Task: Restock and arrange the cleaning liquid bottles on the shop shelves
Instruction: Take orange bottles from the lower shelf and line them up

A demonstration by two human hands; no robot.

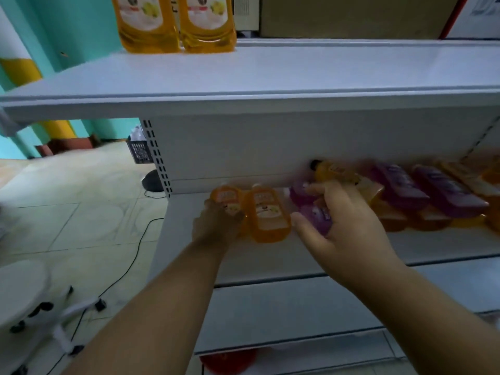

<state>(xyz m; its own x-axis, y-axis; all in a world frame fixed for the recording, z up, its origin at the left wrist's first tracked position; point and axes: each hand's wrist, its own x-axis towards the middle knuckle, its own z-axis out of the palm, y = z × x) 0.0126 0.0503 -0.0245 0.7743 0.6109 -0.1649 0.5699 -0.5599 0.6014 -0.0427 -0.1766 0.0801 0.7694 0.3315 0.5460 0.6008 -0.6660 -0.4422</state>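
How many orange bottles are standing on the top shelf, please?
2: one orange bottle at the back left of the top shelf, the other touching its right side. The frame crops their tops.

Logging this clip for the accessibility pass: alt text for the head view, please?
A person reaches both hands onto a white shop shelf: the left hand grips an upright orange bottle, the right hand grips a purple bottle. More orange and purple bottles lie jumbled to the right, and two orange bottles stand on the shelf above.
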